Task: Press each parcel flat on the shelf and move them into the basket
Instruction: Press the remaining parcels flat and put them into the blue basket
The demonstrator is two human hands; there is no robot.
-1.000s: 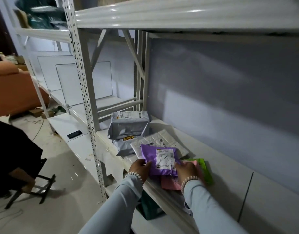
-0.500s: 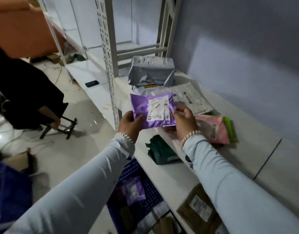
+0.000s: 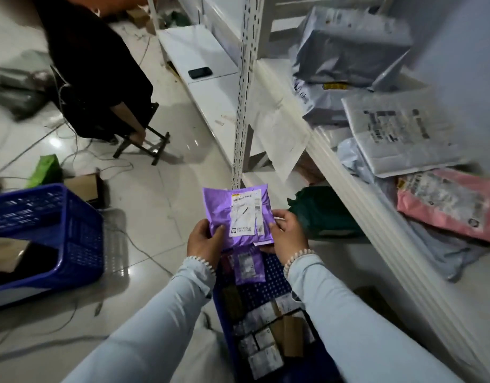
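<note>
Both my hands hold a purple parcel (image 3: pixel 239 214) with a white label, off the shelf and above the floor. My left hand (image 3: pixel 203 239) grips its lower left edge, my right hand (image 3: pixel 286 230) grips its lower right edge. Directly below lies a blue basket (image 3: pixel 274 280) with several parcels inside, one of them purple. On the white shelf (image 3: pixel 346 183) at the right lie a pink parcel (image 3: pixel 448 203), a white printed parcel (image 3: pixel 398 134) and a big grey parcel (image 3: pixel 351 45).
A second blue basket (image 3: pixel 50 233) stands on the floor at the left. A person in black sits on a stool (image 3: pixel 144 139) behind it. A dark green bag (image 3: pixel 321 211) lies on the lower shelf. A phone (image 3: pixel 200 72) rests on a low white board. Cables cross the floor.
My hands lifted the purple parcel off the shelf stack and brought it down and leftward over the basket. My view tilted down toward the floor.
</note>
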